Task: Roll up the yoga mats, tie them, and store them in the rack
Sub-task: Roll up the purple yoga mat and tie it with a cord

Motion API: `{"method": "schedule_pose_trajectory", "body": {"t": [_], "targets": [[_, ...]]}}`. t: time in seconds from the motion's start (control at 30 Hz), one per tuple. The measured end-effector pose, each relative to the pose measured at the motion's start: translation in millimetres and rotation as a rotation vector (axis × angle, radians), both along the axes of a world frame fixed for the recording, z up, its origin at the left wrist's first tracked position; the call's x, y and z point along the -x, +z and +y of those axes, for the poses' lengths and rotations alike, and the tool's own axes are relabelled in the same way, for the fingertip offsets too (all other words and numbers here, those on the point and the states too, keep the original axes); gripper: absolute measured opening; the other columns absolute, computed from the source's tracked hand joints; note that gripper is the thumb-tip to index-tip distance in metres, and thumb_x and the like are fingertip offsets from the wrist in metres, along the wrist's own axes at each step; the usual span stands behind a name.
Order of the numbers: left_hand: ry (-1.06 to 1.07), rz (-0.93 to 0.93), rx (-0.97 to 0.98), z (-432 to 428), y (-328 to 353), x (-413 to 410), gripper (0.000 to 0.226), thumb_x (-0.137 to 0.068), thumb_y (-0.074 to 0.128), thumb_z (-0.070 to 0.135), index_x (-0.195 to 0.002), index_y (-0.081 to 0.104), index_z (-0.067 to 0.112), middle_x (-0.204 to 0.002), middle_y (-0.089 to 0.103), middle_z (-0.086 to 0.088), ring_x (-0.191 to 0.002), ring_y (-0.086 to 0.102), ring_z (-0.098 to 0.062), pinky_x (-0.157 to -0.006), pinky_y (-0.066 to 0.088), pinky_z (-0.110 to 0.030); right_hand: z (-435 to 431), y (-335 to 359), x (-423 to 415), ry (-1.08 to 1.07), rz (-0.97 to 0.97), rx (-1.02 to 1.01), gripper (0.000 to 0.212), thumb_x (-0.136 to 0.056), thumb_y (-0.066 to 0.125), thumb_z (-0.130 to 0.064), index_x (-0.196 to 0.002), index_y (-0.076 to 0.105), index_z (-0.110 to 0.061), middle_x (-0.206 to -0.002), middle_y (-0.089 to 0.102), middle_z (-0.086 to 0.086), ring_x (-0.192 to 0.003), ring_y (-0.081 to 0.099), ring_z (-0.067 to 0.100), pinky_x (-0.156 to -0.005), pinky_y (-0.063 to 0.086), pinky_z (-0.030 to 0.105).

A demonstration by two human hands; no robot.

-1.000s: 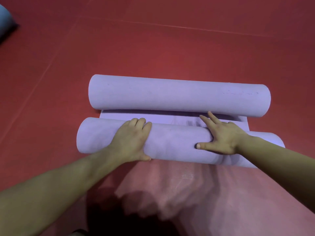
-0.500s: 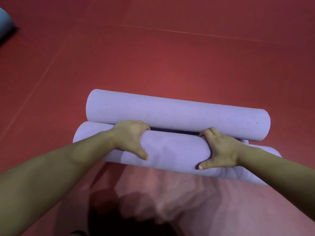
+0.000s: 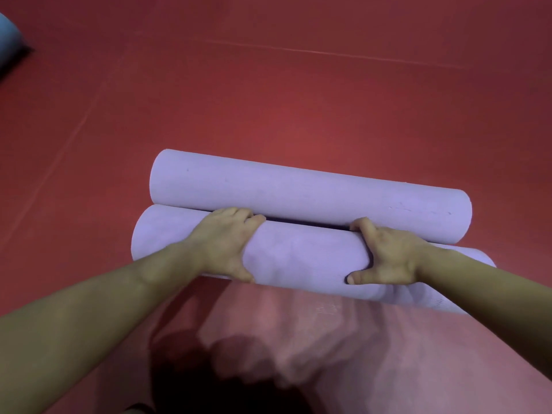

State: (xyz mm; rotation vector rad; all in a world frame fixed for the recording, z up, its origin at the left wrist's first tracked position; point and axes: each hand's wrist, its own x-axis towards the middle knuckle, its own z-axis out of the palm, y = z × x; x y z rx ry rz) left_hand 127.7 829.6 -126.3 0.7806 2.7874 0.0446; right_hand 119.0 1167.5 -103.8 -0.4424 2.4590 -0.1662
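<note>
Two lavender rolls of yoga mat lie side by side on the red floor, touching. The far roll (image 3: 310, 198) lies beyond my hands. The near roll (image 3: 298, 258) is gripped by both hands. My left hand (image 3: 227, 243) curls over its top left of centre, fingers tucked into the gap between the rolls, thumb on the near side. My right hand (image 3: 385, 255) grips it right of centre the same way. No strap or rack is in view.
The red floor (image 3: 298, 100) stretches ahead with faint seam lines. A bluish object (image 3: 9, 40) sits at the far left edge. Shadow and pale reflections cover the floor below my arms.
The near roll has rolled forward until it meets the far roll, covering the flat strip between them. Both hands went from resting flat on it to curling round it.
</note>
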Motion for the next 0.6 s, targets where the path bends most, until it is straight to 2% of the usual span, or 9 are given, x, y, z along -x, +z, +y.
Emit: {"method": "schedule_pose_trajectory", "body": {"t": [0.2,0.33,0.4,0.5,0.6], "targets": [[0.063,-0.263,-0.004,3.4,13.5,25.6,0.088,-0.043,0.068,0.079,-0.119,0.051,0.038,-0.106,0.054,0.015,-0.100,0.057,-0.013,-0.085,0.050,-0.036,5.5,-0.3,-0.9,0.090,0.115,-0.013,0.119,-0.045,0.064,-0.089,-0.142,0.031,-0.029,-0.133,0.044,-0.007,-0.122,0.046,0.018,-0.100,0.043,0.035],[0.122,-0.378,-0.036,4.7,15.1,25.5,0.092,-0.045,0.072,0.077,-0.126,0.048,0.039,-0.117,0.057,0.016,-0.108,0.057,-0.013,-0.091,0.048,-0.036,4.7,-0.8,4.6,0.104,0.108,-0.036,0.116,-0.048,0.071,-0.083,-0.143,0.031,-0.030,-0.134,0.047,-0.008,-0.120,0.050,0.017,-0.095,0.044,0.033],[0.121,-0.297,-0.089,1.5,10.5,12.5,0.102,-0.047,0.071,0.078,-0.135,0.046,0.033,-0.125,0.057,0.013,-0.115,0.055,-0.015,-0.097,0.045,-0.035,3.4,-1.2,5.7,0.125,0.117,-0.057,0.113,-0.050,0.070,-0.083,-0.142,0.032,-0.030,-0.132,0.048,-0.009,-0.118,0.052,0.016,-0.092,0.045,0.032],[0.042,0.010,-0.041,-3.0,-1.0,-17.0,0.124,-0.044,0.061,0.086,-0.144,0.045,0.015,-0.133,0.057,-0.005,-0.120,0.055,-0.025,-0.103,0.043,-0.040,2.9,-0.3,5.8,0.143,0.133,-0.063,0.107,-0.050,0.067,-0.083,-0.139,0.034,-0.033,-0.127,0.050,-0.011,-0.113,0.054,0.014,-0.087,0.044,0.031],[0.028,0.134,0.049,-2.4,-10.1,-28.1,0.133,-0.035,0.069,0.083,-0.143,0.046,0.009,-0.127,0.057,-0.015,-0.115,0.056,-0.031,-0.098,0.047,-0.047,-0.3,5.8,8.5,0.170,0.136,-0.107,0.102,-0.051,0.065,-0.084,-0.136,0.035,-0.035,-0.126,0.052,-0.014,-0.108,0.058,0.014,-0.085,0.044,0.032]]}}
